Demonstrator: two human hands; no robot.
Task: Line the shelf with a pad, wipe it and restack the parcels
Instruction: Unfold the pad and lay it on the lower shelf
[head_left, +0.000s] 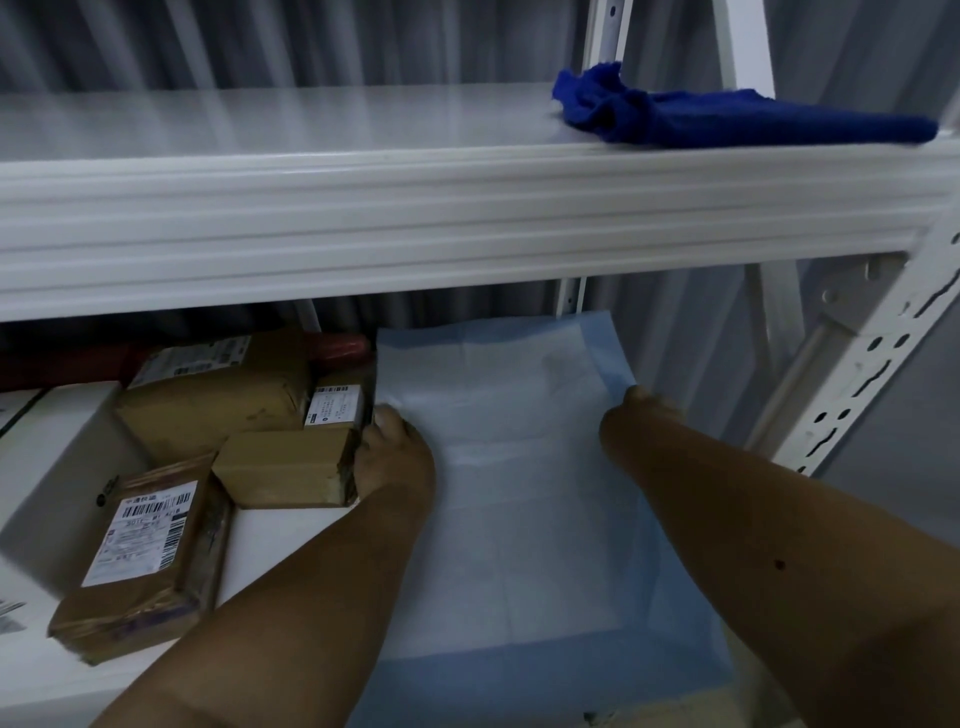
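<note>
Pad (519, 467) lies on the lower shelf (291, 540), long way running 12 to 6. Your right hand (641, 421) pinches its edge at 3; your left hand (395, 452) presses flat at 9, beside the parcels (218, 410). Cloth (727, 111) waits above at 1.

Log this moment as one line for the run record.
step: laying pad on lower shelf | left hand: on pad's left edge beside parcels | right hand: at pad's right edge | cloth: upper shelf, untouched
</note>
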